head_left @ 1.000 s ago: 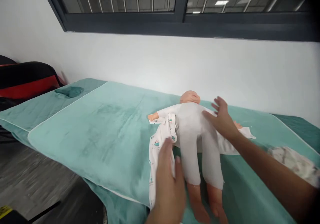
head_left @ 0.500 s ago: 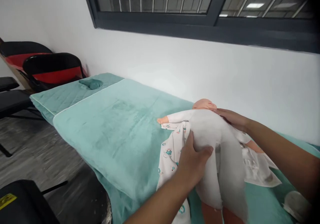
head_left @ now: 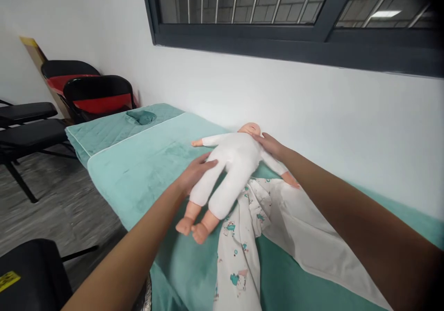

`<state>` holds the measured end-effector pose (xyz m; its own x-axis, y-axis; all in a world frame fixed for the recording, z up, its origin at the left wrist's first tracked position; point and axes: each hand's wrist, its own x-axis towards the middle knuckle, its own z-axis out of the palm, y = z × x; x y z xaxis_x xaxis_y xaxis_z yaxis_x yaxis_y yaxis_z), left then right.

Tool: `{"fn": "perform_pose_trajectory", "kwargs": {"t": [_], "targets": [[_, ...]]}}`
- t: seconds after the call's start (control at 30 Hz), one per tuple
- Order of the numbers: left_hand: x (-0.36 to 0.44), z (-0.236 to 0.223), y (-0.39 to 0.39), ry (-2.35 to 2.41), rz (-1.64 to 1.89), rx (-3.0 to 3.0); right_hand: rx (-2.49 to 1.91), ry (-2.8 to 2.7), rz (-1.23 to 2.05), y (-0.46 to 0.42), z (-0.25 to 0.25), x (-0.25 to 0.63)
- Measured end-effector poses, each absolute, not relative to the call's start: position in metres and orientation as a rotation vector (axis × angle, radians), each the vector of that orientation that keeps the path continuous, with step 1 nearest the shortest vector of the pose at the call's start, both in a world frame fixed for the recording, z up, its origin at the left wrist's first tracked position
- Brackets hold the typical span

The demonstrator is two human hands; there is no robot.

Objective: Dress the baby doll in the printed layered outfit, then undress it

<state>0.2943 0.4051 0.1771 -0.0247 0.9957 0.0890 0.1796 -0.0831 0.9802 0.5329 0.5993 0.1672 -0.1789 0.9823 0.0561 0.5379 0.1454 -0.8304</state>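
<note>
A baby doll (head_left: 234, 156) with a white cloth body lies face up on the green bed cover, its head towards the wall and its bare feet towards me. My left hand (head_left: 198, 174) grips the doll at the hip and upper thigh, thumb on top and the other fingers partly hidden. At the doll's neck and shoulder, my right hand (head_left: 272, 145) holds on, with some fingertips hidden behind it. Printed white baby clothes (head_left: 239, 251) are spread to the right of the doll's legs, beneath its outstretched arm.
A green-covered massage bed (head_left: 138, 177) with a face hole runs along the white wall under a barred window (head_left: 239, 33). Black and red folding chairs (head_left: 100, 98) stand beyond its far end. Another black chair (head_left: 31, 274) is at the lower left.
The doll has moved left and away from me, off most of the baby clothes, with both hands on it. Its feet now show fully, and the view has shifted a little.
</note>
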Motion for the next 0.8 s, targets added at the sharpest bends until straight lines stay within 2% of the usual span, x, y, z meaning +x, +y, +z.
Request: {"fn": "perform_pose_trajectory", "kwargs": {"t": [0.17, 0.27, 0.33, 0.37, 0.43, 0.5, 0.63, 0.73, 0.8], "targets": [[0.265, 0.155, 0.417, 1.425, 1.18, 1.409, -1.523, -1.856, 0.89, 0.61, 0.151, 0.511], [0.257, 0.142, 0.41, 1.859, 1.202, 1.527, -1.619, -1.922, 0.788, 0.599, 0.138, 0.536], [0.26, 0.14, 0.39, 2.072, 1.174, 1.893, -1.737, -1.959, 0.683, 0.583, 0.128, 0.571], [0.264, 0.14, 0.377, 2.036, 1.085, 2.174, -1.814, -1.971, 0.63, 0.572, 0.124, 0.592], [0.279, 0.139, 0.348, 1.669, 0.75, 2.666, -1.946, -2.007, 0.539, 0.546, 0.118, 0.636], [0.3, 0.133, 0.325, 1.413, 0.587, 2.868, -2.035, -2.049, 0.49, 0.518, 0.117, 0.674], [0.346, 0.121, 0.308, 1.23, 0.551, 2.965, -2.091, -2.385, 0.261, 0.471, 0.128, 0.71], [0.379, 0.125, 0.316, 1.19, 0.63, 2.926, -1.933, -2.58, -0.008, 0.435, 0.139, 0.699], [0.401, 0.133, 0.327, 1.14, 0.699, 2.893, -1.731, -2.705, -0.302, 0.406, 0.145, 0.681]]}}
